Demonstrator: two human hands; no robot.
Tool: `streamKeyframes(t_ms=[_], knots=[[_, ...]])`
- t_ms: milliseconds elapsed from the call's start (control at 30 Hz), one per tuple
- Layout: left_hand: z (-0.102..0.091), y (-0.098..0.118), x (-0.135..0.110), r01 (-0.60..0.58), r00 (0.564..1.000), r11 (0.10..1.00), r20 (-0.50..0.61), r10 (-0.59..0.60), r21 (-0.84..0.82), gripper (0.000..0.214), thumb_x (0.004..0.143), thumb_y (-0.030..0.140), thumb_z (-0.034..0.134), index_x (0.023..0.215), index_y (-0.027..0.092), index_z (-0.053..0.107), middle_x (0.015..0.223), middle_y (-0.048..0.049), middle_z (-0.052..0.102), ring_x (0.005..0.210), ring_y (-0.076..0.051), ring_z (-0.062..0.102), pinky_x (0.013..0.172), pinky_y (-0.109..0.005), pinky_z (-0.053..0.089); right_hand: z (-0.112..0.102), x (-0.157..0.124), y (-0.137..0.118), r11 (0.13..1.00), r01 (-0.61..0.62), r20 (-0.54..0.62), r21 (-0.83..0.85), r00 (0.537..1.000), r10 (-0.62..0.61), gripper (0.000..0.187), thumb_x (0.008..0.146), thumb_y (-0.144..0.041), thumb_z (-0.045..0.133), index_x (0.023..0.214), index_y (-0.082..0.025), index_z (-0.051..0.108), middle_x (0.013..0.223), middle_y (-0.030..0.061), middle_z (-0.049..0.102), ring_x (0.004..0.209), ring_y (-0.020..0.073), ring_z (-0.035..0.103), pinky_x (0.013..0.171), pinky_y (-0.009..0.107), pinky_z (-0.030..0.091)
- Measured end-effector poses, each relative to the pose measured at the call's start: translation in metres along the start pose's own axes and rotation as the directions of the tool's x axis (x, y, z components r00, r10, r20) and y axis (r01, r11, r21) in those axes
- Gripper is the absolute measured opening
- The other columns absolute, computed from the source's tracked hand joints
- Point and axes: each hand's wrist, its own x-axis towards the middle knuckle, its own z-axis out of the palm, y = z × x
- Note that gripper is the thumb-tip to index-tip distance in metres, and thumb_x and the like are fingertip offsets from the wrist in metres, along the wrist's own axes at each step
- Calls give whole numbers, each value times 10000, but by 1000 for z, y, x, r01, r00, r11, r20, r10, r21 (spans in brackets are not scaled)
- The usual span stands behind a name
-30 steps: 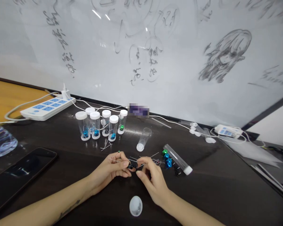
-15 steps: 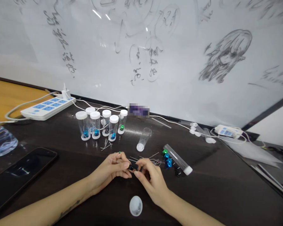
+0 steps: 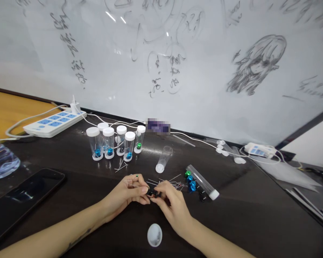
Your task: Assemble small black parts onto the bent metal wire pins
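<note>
Between my two hands is a small black part [image 3: 151, 192], mostly covered by fingers, so its exact kind does not show. My left hand [image 3: 133, 190] pinches its left side, and a thin white stick also pokes out by these fingers. My right hand [image 3: 172, 204] closes thumb and fingers on the part's right side. Behind the right fingers lie several thin white sticks [image 3: 174, 183]. To the right are small blue pieces [image 3: 192, 185], a green piece [image 3: 187, 173] and black pieces [image 3: 202, 195]. A whitish translucent oval piece [image 3: 154, 235] rests nearer me.
Several capped clear tubes [image 3: 108, 143] with coloured pieces stand back left. One clear tube [image 3: 165, 157] stands mid-table; another [image 3: 203, 182] lies at right. A phone [image 3: 24, 204], water bottle [image 3: 1, 159] and power strip [image 3: 55, 123] are left. A whiteboard [image 3: 204, 107] borders the back.
My right fingers have shifted slightly on the black part, with the thumb a little farther left and more of the part showing. My left hand stays nearly still.
</note>
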Motion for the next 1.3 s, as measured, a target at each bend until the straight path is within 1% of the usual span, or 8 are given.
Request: streamKeyframes(t_ms=[133, 267, 400, 500, 733, 967, 1167, 1300], knots=[[0, 0, 2, 2, 1000, 1000, 19, -2, 5, 151, 774, 202, 729, 770, 131, 595, 674, -51, 725, 613, -133, 698, 597, -195, 555, -1, 1, 0, 1000, -7, 8, 17, 1000, 7, 100, 936, -290, 538, 912, -194, 554, 807, 17, 577, 663, 146, 538, 605, 255, 399], [0, -1, 1, 11, 999, 1000, 45, -11, 19, 147, 774, 202, 728, 786, 130, 600, 662, -55, 729, 613, -138, 699, 595, -200, 554, -3, 2, -1, 999, -48, 91, -27, 995, 50, 275, 978, -290, 450, 733, -188, 521, 637, -24, 510, 577, 128, 489, 586, 254, 368], [-1, -1, 0, 5, 1000, 1000, 20, -5, -1, 151, 771, 201, 730, 771, 131, 597, 656, -41, 716, 627, -131, 697, 600, -186, 548, 0, 1, 0, 1000, -5, 23, 0, 1000, 5, 52, 937, -248, 528, 929, -198, 535, 836, 12, 564, 622, 127, 494, 585, 248, 380], [-2, -1, 1, 4, 1000, 1000, 20, -4, -7, 157, 767, 198, 734, 772, 130, 593, 672, -42, 718, 633, -133, 699, 605, -192, 552, 1, 0, 1, 999, 44, -3, 32, 999, -44, 67, 935, -221, 525, 1002, -209, 521, 963, 39, 568, 638, 123, 499, 591, 247, 394], [0, -1, 0, 10, 999, 1000, 45, -10, 10, 138, 778, 189, 721, 788, 131, 596, 651, -47, 723, 622, -140, 703, 598, -199, 556, -2, 1, 0, 999, -27, 75, -41, 997, 30, 158, 961, -285, 479, 833, -199, 509, 675, -30, 480, 583, 129, 467, 580, 255, 355], [-2, -1, 3, 0, 1000, 1000, 26, 0, -2, 146, 775, 188, 725, 776, 130, 591, 686, -58, 732, 633, -136, 702, 605, -193, 557, 2, 0, 2, 999, 33, 11, 42, 999, -34, 42, 938, -197, 509, 972, -219, 496, 944, 24, 552, 624, 117, 494, 595, 245, 391], [-1, 0, 2, 3, 999, 1000, 51, -3, 4, 141, 778, 190, 720, 778, 130, 593, 647, -45, 723, 612, -137, 700, 593, -197, 557, -2, 2, 1, 999, -32, 73, -24, 997, 34, 158, 954, -277, 502, 814, -204, 494, 691, -28, 503, 593, 129, 483, 582, 251, 366], [-1, 1, 2, 3, 999, 1000, 46, -3, 7, 142, 783, 188, 716, 776, 127, 589, 684, -68, 739, 622, -135, 703, 597, -191, 556, -1, 0, 1, 998, 31, 62, -60, 998, -27, 40, 943, -234, 515, 916, -207, 504, 842, 13, 563, 672, 142, 530, 604, 254, 383]])
